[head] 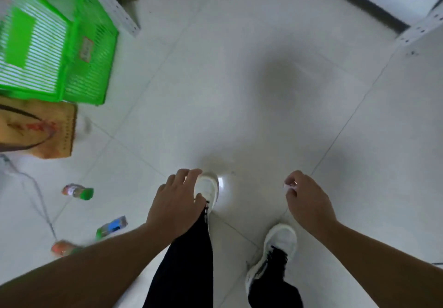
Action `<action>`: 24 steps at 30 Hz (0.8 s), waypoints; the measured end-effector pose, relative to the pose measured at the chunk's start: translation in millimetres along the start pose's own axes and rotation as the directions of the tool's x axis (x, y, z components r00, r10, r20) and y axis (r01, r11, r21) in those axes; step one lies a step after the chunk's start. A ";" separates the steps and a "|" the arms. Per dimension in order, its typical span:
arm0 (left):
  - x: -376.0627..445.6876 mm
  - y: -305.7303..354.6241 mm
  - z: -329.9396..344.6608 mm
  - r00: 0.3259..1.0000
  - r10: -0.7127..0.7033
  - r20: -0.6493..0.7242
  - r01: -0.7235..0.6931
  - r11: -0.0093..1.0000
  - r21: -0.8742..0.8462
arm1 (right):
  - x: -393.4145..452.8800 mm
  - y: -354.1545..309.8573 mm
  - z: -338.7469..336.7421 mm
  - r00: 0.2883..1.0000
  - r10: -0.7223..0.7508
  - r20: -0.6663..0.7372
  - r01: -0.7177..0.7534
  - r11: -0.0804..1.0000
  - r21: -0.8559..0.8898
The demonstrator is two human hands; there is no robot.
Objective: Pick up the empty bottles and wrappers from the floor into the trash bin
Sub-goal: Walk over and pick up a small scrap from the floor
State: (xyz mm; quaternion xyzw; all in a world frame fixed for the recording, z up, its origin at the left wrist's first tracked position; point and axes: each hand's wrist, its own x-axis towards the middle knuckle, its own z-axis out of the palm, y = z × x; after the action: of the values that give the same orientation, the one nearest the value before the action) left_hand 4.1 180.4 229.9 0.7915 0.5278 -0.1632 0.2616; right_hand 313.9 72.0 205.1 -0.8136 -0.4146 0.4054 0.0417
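Three empty bottles lie on the white tile floor at the lower left: one with a green cap and red label, one with a blue label, and an orange-labelled one partly hidden behind my left forearm. My left hand hangs over my left leg, fingers loosely curled, holding nothing. My right hand is at the right, fingers curled around a small pale scrap, maybe a wrapper, pinched at the fingertips. No trash bin shows. The view is blurred.
A green plastic crate and a brown cardboard box stand at the left. Metal shelf posts rise at the upper left and upper right. A thin cable runs across the floor by the bottles. My white shoes are below.
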 end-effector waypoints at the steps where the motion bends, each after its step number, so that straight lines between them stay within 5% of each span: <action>1: -10.5 -0.1 -9.6 0.999 -0.039 -0.025 0.038 0.999 -0.030 | -0.4 -13.0 -12.2 1.000 -0.028 0.013 0.028 0.999 -0.023; 13: -140.1 -25.0 -48.1 0.883 -0.448 -0.139 0.395 0.870 -0.296 | -60.9 -148.1 -38.4 0.955 -0.252 0.159 0.267 0.960 -0.083; 24: -266.1 -118.9 -16.0 0.848 -0.514 -0.128 0.438 0.817 -0.375 | -150.1 -205.7 68.0 0.928 -0.245 0.281 0.303 0.934 -0.189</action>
State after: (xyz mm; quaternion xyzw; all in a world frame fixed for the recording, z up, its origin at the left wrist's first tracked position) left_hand -209.3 26.6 356.4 0.5908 0.7554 -0.0427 0.2802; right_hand 85.7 81.7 336.7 -0.6882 -0.5706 0.4455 -0.0490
